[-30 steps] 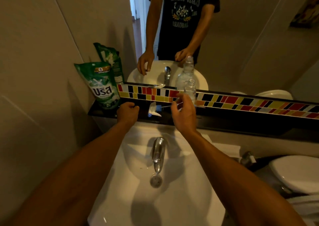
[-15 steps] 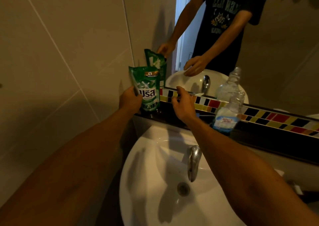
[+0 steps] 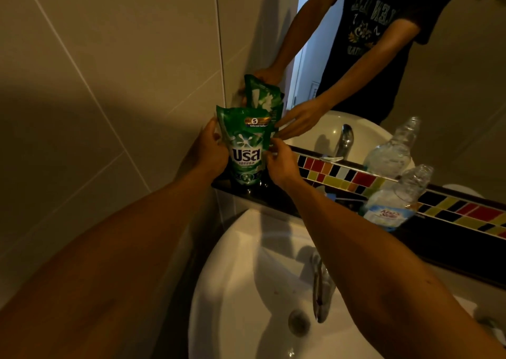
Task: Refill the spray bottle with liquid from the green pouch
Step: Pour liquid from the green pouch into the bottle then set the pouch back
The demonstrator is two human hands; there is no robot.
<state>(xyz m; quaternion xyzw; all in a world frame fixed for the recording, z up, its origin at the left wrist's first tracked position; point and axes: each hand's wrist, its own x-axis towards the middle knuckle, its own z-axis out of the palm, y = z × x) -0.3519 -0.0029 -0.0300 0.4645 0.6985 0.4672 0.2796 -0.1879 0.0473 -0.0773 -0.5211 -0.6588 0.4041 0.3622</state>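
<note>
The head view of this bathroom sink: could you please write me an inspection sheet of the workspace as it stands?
Surface: dark glossy ledge above white round basin.
Job's things: green printed refill pouch upright on ledge at the wall corner; clear plastic bottle with blue label on ledge, neck open, no spray head on it.
Clutter: pale item on ledge behind the right forearm, unclear.
Grips: left hand and right hand hold the pouch's sides.
Cables: nothing seen.
Surroundings: beige wall tiles, mirror, multicoloured tile strip, chrome tap.

Dark ledge (image 3: pixel 451 245) behind white sink: green pouch (image 3: pixel 244 150) upright at left end by wall corner; clear plastic bottle (image 3: pixel 397 199), uncapped, standing well right.
</note>
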